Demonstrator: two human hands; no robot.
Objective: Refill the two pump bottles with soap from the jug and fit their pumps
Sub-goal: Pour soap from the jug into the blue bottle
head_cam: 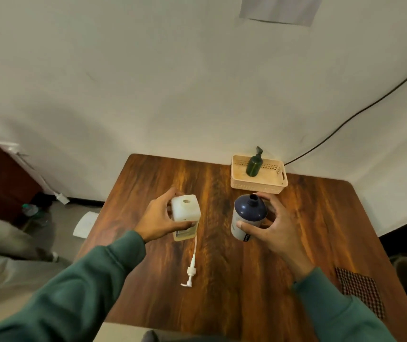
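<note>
White bottle [186, 209], blue bottle [248, 211], green bottle [254, 166]: three; one loose pump [190, 271].

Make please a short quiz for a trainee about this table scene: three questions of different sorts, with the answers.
1. True or false: the green bottle standing in the basket has a pump fitted.
2. What does the right hand hold? A) the basket B) the dark blue bottle C) the green bottle
3. Fill in: the white pump lies on the ____, close to the white square container that the left hand grips.

Key: 1 true; 2 B; 3 table.
</note>
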